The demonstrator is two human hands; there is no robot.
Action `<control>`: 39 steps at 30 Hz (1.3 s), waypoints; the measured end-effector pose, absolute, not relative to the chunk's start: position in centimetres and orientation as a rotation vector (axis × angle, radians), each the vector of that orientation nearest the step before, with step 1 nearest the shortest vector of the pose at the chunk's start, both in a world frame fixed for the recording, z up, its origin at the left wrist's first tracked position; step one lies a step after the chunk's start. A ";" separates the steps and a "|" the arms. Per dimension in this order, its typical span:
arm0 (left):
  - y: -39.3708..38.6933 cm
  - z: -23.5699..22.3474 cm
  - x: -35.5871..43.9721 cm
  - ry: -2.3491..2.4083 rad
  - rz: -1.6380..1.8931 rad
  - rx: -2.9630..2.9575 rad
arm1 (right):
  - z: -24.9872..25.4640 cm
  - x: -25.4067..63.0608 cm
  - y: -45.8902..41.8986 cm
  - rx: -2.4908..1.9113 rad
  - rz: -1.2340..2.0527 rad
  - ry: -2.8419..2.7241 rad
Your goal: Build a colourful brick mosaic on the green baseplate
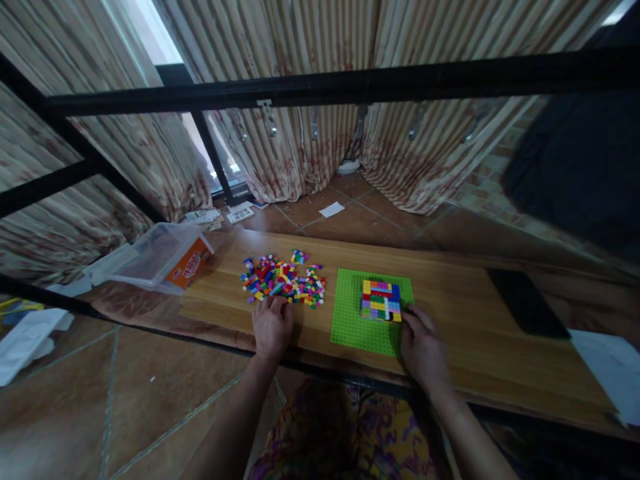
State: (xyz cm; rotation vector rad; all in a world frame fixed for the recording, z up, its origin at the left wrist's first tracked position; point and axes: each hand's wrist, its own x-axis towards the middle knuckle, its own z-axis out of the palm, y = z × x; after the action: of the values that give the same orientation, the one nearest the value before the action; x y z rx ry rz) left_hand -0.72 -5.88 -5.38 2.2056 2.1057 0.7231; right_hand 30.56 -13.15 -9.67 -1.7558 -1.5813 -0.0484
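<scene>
My left hand (273, 327) rests at the near edge of a pile of small toy building bricks (285, 280) in many colours. Its fingers curl down among the nearest bricks, and what they pinch is hidden. A green studded baseplate (347, 327) lies to the right of the pile. On it stands a low, roughly square brick block (381, 300), its top a patchwork of yellow, orange, red, blue, purple, green and white. My right hand (423, 343) is at the block's near right corner, fingers bent and fingertips against its side.
The long wooden board (465, 347) carries all this. At its left end stands a clear plastic tub (155, 257) with an orange label. A dark flat object (527, 303) and white paper (610, 367) lie to the right. A black metal bar (320, 88) crosses beyond the board, before curtains (300, 153).
</scene>
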 end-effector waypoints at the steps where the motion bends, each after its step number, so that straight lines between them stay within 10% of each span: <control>1: -5.9 -5.3 -0.6 2.109 0.717 2.208 | -9.6 30.5 -13.1 -1.756 -0.043 -1.575; 39: -5.0 -0.5 14.3 1.217 0.464 2.664 | -8.6 29.8 -12.8 -1.731 0.096 -1.487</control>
State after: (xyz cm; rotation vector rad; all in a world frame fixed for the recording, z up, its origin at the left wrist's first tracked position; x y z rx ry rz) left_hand 14.26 -5.00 -0.49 2.6644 1.2168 0.4637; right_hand 29.84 -12.84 -8.60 -1.7309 -1.4872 0.0963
